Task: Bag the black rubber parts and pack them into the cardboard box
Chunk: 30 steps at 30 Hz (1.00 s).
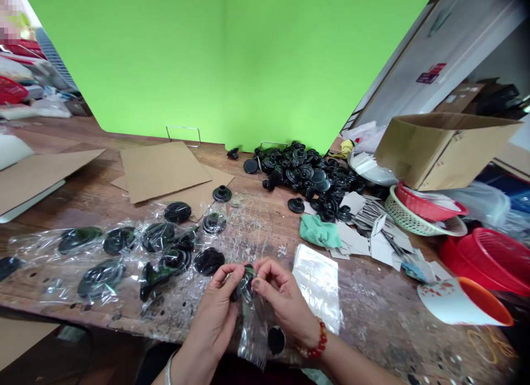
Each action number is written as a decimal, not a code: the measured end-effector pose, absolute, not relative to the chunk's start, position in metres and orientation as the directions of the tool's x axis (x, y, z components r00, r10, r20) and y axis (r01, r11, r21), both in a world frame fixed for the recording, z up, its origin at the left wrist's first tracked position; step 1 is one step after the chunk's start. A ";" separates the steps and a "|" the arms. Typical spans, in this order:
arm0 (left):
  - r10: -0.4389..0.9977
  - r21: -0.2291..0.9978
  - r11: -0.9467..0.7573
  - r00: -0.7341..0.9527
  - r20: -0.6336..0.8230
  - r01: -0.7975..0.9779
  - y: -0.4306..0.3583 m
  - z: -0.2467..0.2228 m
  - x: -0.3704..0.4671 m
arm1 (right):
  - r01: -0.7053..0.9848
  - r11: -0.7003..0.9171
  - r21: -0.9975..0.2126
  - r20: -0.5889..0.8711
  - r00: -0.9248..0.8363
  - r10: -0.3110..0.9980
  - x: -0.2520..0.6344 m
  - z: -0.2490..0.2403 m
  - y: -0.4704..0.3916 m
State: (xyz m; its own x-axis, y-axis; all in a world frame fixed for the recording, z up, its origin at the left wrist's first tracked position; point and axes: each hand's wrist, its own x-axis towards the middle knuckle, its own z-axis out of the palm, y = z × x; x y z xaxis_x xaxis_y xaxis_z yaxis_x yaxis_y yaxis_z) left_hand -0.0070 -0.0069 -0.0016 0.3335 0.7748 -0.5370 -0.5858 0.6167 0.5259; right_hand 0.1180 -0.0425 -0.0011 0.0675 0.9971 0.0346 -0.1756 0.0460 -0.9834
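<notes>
One left hand [219, 301] and one right hand [285, 295] pinch one clear bag [253, 332] and one black knob [247, 275] near the front of the table [372, 313]. Pulling hard could rip the thin bag; a loose pinch could drop the knob. I count one green cloth [319, 231] and one cup [441, 301]; the knob pile [304, 172] is too jumbled to count.

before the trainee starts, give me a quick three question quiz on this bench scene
1. True or false: the left hand and the right hand both touch the clear plastic bag.
2. What colour is the crumpled cloth near the heap of black ridged parts? A) red B) green C) white
3. Fill in: the red bead bracelet is on the ____ wrist.

Key: 1. True; 2. B; 3. right
</notes>
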 end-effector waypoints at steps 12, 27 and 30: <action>0.767 0.434 0.616 0.375 -0.520 -0.658 -0.009 -0.002 -0.009 | -0.244 -0.336 -0.910 -0.347 0.003 0.938 0.123 0.013 -0.043; 0.810 0.651 0.584 0.404 -0.426 -0.484 -0.007 0.004 -0.024 | 0.284 0.010 -0.959 -0.044 -0.183 0.982 0.133 0.030 -0.049; 0.910 0.895 0.339 0.343 -0.233 -0.291 -0.006 0.008 -0.032 | 0.475 0.176 -0.863 0.055 -0.258 0.965 0.138 0.036 -0.049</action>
State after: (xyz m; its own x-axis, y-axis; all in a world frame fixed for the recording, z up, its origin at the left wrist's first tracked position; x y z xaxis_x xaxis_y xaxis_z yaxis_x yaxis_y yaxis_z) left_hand -0.0320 -0.0062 0.0082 0.3434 0.9099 -0.2328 -0.2908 0.3387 0.8948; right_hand 0.1383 -0.0492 0.0359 -0.2575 0.9647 0.0546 0.4746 0.1755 -0.8625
